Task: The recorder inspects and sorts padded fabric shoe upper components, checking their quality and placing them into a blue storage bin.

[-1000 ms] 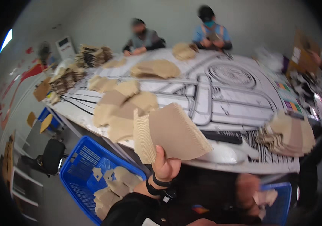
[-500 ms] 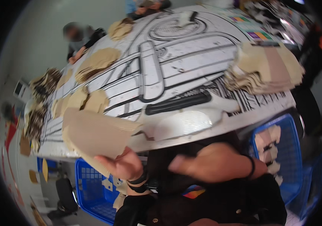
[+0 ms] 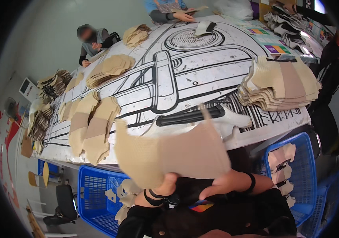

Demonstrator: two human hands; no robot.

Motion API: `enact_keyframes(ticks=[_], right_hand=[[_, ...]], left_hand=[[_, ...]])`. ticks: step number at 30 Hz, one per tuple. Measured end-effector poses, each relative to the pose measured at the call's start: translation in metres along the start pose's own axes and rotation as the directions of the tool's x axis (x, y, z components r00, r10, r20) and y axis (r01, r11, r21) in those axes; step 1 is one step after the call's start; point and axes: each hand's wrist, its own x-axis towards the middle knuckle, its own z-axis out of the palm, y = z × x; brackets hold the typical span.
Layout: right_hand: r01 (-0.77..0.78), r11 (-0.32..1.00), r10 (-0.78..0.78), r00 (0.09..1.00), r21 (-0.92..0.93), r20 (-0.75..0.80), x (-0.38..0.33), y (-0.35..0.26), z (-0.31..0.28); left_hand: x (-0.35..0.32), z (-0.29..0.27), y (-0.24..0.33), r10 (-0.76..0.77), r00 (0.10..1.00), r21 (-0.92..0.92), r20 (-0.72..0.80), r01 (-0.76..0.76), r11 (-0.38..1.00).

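A beige cut fabric piece [image 3: 141, 158] with a pinkish-tan section is held up in front of me, over the table's near edge. My left hand [image 3: 164, 187] grips its lower edge, thumb on the near face and fingers hidden behind. At the right lower corner, my right hand [image 3: 226, 184] has its thumb below the cloth and the other fingers mostly behind it. Just beyond, partly covered by the fabric, lies a white shaped piece with a black strip [image 3: 191, 116]. Similar beige pieces [image 3: 102, 125] lie left of it, and a thick stack [image 3: 284, 81] sits to the right.
The table [image 3: 201, 85] has a black-and-white line drawing. More beige stacks [image 3: 112, 68] lie farther left. Blue baskets holding pieces stand below, one at left [image 3: 94, 212] and one at right [image 3: 304, 174]. A co-worker [image 3: 94, 45] sits far left; another [image 3: 165, 10] is across the table.
The fabric piece has moved right and turned, now upright before me. My right hand has come up to its right corner. The view has shifted, showing more of the co-worker across the table.
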Motion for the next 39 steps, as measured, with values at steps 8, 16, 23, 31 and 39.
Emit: enact_keyframes(ticks=[8,16,23,31,39], right_hand=[[-0.114,0.99,0.136,0.917,0.08,-0.374,-0.031,0.003,-0.014],[0.075,0.869,0.182,0.87,0.489,-0.458,-0.023,0.016,-0.016],[-0.163,0.97,0.223,0.894,0.181,-0.39,-0.024,0.015,-0.011],[-0.167,0.927,-0.035,0.853,-0.335,-0.521,-0.023,0.03,-0.027],[-0.198,0.818,-0.084,0.888,-0.54,-0.453,-0.022,0.071,-0.024]], left_hand=[[0.002,-0.012,0.009,0.158,0.964,0.552,0.212,-0.252,0.795],[0.004,-0.026,-0.002,0.082,0.964,0.386,0.254,-0.178,0.905],[0.009,-0.018,0.0,0.133,0.986,0.591,0.104,-0.169,0.789],[0.02,-0.03,-0.001,0.261,0.941,0.766,0.214,-0.327,0.553],[0.027,-0.045,-0.024,0.268,0.933,0.874,0.24,-0.328,0.358]])
